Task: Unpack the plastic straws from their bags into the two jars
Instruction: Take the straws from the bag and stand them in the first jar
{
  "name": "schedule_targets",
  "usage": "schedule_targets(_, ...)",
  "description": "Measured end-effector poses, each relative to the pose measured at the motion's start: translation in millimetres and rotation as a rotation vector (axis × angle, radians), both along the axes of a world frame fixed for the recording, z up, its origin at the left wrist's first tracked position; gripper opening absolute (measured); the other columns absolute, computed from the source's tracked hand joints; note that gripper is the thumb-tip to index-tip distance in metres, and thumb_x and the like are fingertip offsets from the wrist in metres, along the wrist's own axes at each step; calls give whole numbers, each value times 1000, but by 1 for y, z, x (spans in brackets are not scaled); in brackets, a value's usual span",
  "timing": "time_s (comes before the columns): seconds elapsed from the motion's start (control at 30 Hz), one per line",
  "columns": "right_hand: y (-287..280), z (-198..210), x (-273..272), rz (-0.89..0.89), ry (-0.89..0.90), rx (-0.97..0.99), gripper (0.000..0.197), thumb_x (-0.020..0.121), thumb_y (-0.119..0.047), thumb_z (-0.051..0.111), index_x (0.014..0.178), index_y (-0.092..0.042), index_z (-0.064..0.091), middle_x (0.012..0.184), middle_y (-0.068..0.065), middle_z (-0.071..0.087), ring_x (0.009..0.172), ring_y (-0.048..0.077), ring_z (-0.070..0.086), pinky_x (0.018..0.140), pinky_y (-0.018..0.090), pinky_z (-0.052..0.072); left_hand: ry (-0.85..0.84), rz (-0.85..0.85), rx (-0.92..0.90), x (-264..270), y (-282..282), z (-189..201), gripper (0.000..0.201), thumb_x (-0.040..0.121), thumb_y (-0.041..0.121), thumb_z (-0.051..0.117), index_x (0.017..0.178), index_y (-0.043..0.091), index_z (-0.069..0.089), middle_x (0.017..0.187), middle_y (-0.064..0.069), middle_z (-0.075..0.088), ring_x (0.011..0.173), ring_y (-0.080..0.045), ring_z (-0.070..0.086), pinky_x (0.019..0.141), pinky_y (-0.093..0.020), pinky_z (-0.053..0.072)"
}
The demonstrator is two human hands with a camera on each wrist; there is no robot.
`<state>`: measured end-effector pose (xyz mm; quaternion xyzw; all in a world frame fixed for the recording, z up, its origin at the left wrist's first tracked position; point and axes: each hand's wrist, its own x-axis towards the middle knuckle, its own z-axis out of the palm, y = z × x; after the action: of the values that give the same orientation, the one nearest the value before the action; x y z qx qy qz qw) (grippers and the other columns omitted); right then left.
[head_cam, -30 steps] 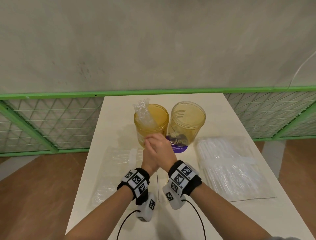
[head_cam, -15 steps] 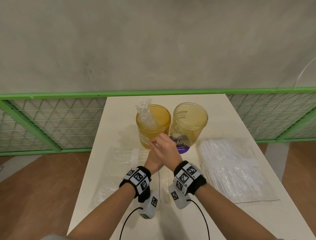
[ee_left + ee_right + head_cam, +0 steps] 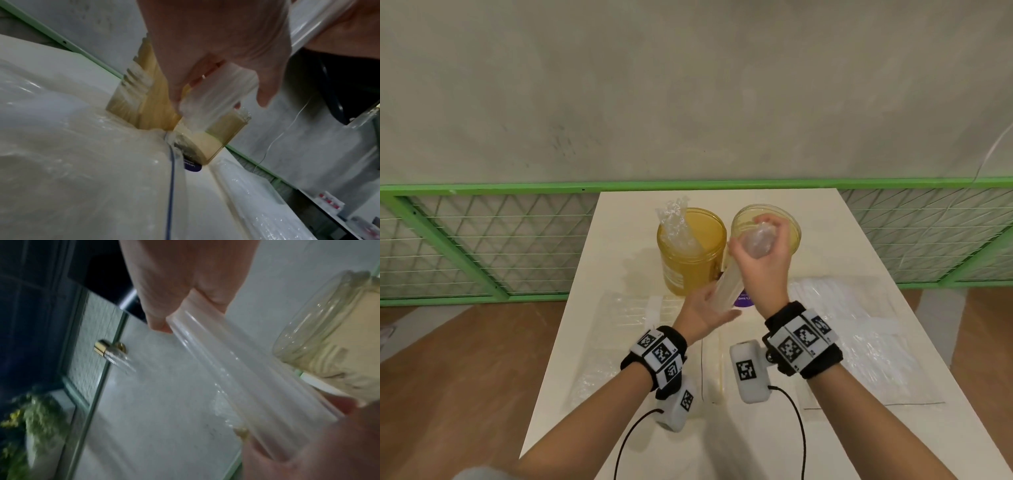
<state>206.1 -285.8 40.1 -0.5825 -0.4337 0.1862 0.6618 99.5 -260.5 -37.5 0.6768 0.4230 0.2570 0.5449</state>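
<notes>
Two yellow see-through jars stand side by side at the back of the table. The left jar (image 3: 690,260) (image 3: 144,97) holds a bundle of clear straws (image 3: 674,226). The right jar (image 3: 792,236) (image 3: 224,129) (image 3: 329,337) looks empty. A second bundle of clear straws (image 3: 727,284) (image 3: 218,91) (image 3: 246,378) slants up in front of the right jar. My right hand (image 3: 763,246) (image 3: 185,272) grips its top end at the jar's mouth. My left hand (image 3: 709,305) (image 3: 216,40) curls around its lower end.
A full clear bag of straws (image 3: 859,335) lies on the table's right side, a flatter, emptier bag (image 3: 626,318) on the left. The cream table (image 3: 756,445) ends at a green mesh fence (image 3: 482,240) and a grey wall behind the jars.
Both hands were clasped together low in front of the jars. Now the right hand has risen to the right jar's mouth with the bundle's top, and the left stays lower.
</notes>
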Motion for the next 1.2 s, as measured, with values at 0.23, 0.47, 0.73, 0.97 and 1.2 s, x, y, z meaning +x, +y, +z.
schedule_targets(0.23, 0, -8, -22, 121, 162, -254, 48, 74, -17, 77, 116, -11, 54, 96, 1, 65, 91, 15, 64, 80, 30, 53, -153, 32, -20, 4, 2, 13, 37, 79, 11, 71, 109, 21, 52, 93, 17, 59, 87, 1, 59, 70, -10, 49)
schedule_targets(0.47, 15, 11, -11, 16, 239, -55, 22, 80, -4, 68, 97, -9, 56, 79, -3, 61, 70, 1, 62, 67, 19, 54, -551, 224, -680, -24, 24, 5, 42, 95, 27, 25, 126, 13, 51, 123, -16, 53, 111, -30, 50, 97, -44, 40)
schedule_targets(0.73, 25, 6, -33, 206, 147, -167, 12, 78, -12, 73, 84, -14, 62, 80, -1, 65, 75, 3, 65, 66, 15, 53, -439, 202, -703, -14, 35, 25, 41, 101, 35, 31, 104, 6, 59, 79, -11, 71, 67, -21, 70, 70, -32, 58)
schedule_targets(0.97, 68, 41, 3, 82, 5, -140, 14, 80, -8, 67, 88, -10, 56, 82, 2, 57, 71, 6, 55, 57, 15, 49, -133, 631, 128, -40, 75, 34, 51, 84, 28, 67, 127, 10, 45, 124, -6, 51, 113, -18, 51, 98, -32, 44)
schedule_targets(1.2, 115, 24, -6, 75, 99, -106, 13, 83, -12, 65, 92, -8, 57, 75, -2, 60, 68, 10, 59, 65, 27, 52, 195, 171, 1, -33, 126, 22, 149, 49, 37, 91, 145, 17, -21, 158, -5, -7, 146, -19, 1, 119, -44, 16)
